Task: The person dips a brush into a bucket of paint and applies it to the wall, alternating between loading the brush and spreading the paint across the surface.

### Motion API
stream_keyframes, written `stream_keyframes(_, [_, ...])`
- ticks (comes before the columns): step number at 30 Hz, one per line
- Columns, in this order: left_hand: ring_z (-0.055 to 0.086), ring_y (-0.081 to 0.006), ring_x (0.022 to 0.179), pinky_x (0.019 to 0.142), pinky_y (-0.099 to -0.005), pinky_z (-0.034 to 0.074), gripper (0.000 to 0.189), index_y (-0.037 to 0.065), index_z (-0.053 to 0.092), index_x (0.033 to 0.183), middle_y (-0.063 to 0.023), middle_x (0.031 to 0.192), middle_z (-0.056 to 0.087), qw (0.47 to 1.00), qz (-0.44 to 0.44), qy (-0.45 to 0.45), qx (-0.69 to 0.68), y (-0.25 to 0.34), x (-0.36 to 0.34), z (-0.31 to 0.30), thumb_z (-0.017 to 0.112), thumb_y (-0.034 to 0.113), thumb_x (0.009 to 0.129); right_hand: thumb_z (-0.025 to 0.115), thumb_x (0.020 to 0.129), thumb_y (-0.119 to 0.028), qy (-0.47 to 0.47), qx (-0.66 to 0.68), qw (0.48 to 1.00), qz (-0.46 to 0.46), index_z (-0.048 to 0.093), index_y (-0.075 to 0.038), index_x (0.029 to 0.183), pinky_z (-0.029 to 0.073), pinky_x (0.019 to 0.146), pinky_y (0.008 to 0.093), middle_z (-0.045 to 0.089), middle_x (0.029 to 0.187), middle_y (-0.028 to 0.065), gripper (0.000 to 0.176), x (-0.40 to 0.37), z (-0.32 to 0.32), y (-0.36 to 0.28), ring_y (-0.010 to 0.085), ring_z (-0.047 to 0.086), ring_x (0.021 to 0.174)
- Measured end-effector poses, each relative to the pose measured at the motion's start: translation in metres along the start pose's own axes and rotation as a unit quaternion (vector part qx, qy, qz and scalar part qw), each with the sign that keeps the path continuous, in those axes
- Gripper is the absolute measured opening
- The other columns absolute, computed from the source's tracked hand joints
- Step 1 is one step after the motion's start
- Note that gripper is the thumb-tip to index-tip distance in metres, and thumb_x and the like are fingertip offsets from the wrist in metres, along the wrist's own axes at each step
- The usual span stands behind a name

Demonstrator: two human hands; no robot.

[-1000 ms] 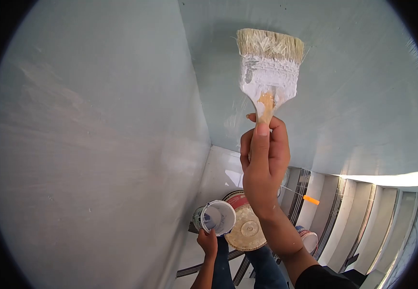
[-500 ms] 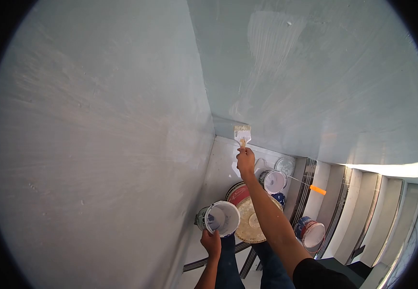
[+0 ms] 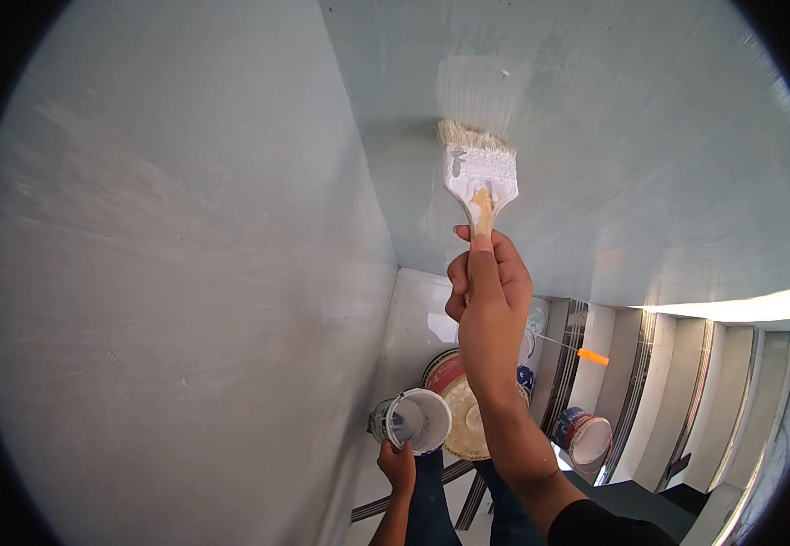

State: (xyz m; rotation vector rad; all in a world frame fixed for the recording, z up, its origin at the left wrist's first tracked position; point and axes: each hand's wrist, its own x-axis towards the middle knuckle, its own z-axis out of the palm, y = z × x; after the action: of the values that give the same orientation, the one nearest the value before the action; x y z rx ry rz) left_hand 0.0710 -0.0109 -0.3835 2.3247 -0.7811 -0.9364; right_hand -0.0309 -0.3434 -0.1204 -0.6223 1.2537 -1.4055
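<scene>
My right hand [image 3: 492,296] is wrapped round the wooden handle of a wide paintbrush [image 3: 481,173], its head smeared with white paint. The pale bristles point up and overlap the lower end of a whitish brushed patch [image 3: 484,84] on the grey-green wall [image 3: 631,164]. Low down, my left hand [image 3: 397,466] grips the near rim of a small paint bucket [image 3: 428,420]. White coats the inside of this bucket, which is tilted so its mouth faces me.
Below my right arm stand a large paint-stained lid [image 3: 467,417] and a red-rimmed bucket [image 3: 442,369]. Steps [image 3: 668,391] descend at the right, with another bucket [image 3: 586,437] on them and an orange-handled roller [image 3: 592,357] nearby. A second wall [image 3: 186,273] fills the left side.
My right hand has raised the paintbrush from low near the corner up the wall, closer to the camera. My left hand and its bucket stay almost where they were.
</scene>
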Motion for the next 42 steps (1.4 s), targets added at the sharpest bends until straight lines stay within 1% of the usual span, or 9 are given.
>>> stream_keyframes(4, [0.065,-0.0362,0.065,0.063,-0.0425,0.049,0.018,-0.002,0.056,0.076,-0.0167,0.067,0.063,1.0,-0.001,0.0,-0.016,0.008,-0.002,-0.002,0.067,0.011,0.074,0.046,0.105,-0.026,-0.028,-0.023,0.98,-0.196,0.057,0.0,0.114,0.025,0.048,0.0196,0.042,0.06,-0.0054,0.029,-0.001,0.019,-0.055,0.0006,0.033,0.051])
stream_keyframes(7, [0.065,-0.0361,0.066,0.064,-0.0428,0.049,0.017,-0.002,0.057,0.077,-0.0168,0.068,0.063,1.0,-0.005,0.004,-0.022,0.015,-0.002,-0.002,0.067,0.011,0.074,0.047,0.105,-0.025,-0.03,-0.039,0.964,-0.262,0.057,0.0,0.111,0.025,0.049,0.0203,0.042,0.061,-0.0059,0.027,0.014,0.026,-0.084,0.0008,0.032,0.053])
stream_keyframes(12, [0.065,-0.0358,0.066,0.064,-0.0425,0.049,0.017,-0.002,0.058,0.078,-0.0167,0.068,0.064,1.0,-0.01,0.002,-0.008,0.017,-0.002,-0.002,0.067,0.011,0.074,0.046,0.105,-0.025,0.009,-0.138,0.955,-0.261,0.056,-0.001,0.104,0.028,0.051,0.0222,0.044,0.062,-0.0047,0.026,0.072,-0.007,-0.012,0.0019,0.034,0.057])
stream_keyframes(17, [0.064,-0.0351,0.064,0.064,-0.042,0.049,0.017,-0.002,0.057,0.078,-0.016,0.067,0.063,1.0,-0.007,-0.006,-0.005,0.02,-0.001,-0.006,0.068,0.011,0.074,0.046,0.105,-0.026,0.029,-0.174,0.979,-0.099,0.056,-0.002,0.102,0.031,0.051,0.0242,0.044,0.061,-0.0037,0.026,0.063,-0.061,0.118,0.004,0.037,0.056])
stream_keyframes(24, [0.063,-0.0346,0.062,0.062,-0.0416,0.048,0.019,-0.002,0.056,0.077,-0.0148,0.065,0.061,1.0,-0.008,-0.01,0.024,0.009,0.002,-0.003,0.068,0.012,0.074,0.048,0.101,-0.027,0.086,-0.25,0.959,0.104,0.06,0.0,0.101,0.03,0.042,0.0249,0.048,0.062,-0.0009,0.03,0.084,-0.138,0.282,0.0057,0.039,0.046])
stream_keyframes(28, [0.062,-0.0349,0.061,0.062,-0.0426,0.047,0.02,-0.002,0.055,0.076,-0.0145,0.064,0.059,1.0,-0.007,-0.009,0.019,0.011,0.001,-0.006,0.068,0.012,0.074,0.048,0.1,-0.028,0.075,-0.216,0.95,0.212,0.062,0.002,0.106,0.031,0.037,0.027,0.052,0.065,0.0016,0.033,0.1,-0.132,0.25,0.0074,0.039,0.04])
stream_keyframes(33, [0.063,-0.0365,0.064,0.063,-0.0441,0.048,0.019,-0.002,0.056,0.076,-0.0157,0.065,0.061,1.0,-0.008,-0.012,0.011,0.023,0.0,-0.011,0.068,0.012,0.074,0.047,0.1,-0.024,0.067,-0.088,0.964,0.244,0.057,0.001,0.102,0.026,0.041,0.0242,0.048,0.066,-0.001,0.027,0.114,-0.098,0.162,0.0056,0.032,0.046])
stream_keyframes(36, [0.064,-0.0385,0.066,0.064,-0.0461,0.049,0.019,-0.002,0.057,0.075,-0.0172,0.067,0.063,1.0,-0.002,0.005,0.012,0.035,-0.006,-0.015,0.068,0.013,0.073,0.046,0.1,-0.023,0.029,-0.069,0.971,0.229,0.058,0.004,0.105,0.031,0.041,0.0258,0.052,0.069,0.0018,0.03,0.101,-0.078,0.106,0.0079,0.038,0.046])
stream_keyframes(42, [0.064,-0.0402,0.068,0.065,-0.049,0.048,0.02,-0.002,0.058,0.072,-0.0184,0.068,0.063,0.999,0.005,0.038,0.022,0.044,-0.028,-0.04,0.068,0.015,0.069,0.045,0.096,-0.015,-0.012,0.012,0.982,0.19,0.053,0.001,0.101,0.027,0.041,0.0255,0.049,0.07,0.0013,0.019,0.041,-0.02,-0.038,0.0068,0.033,0.047])
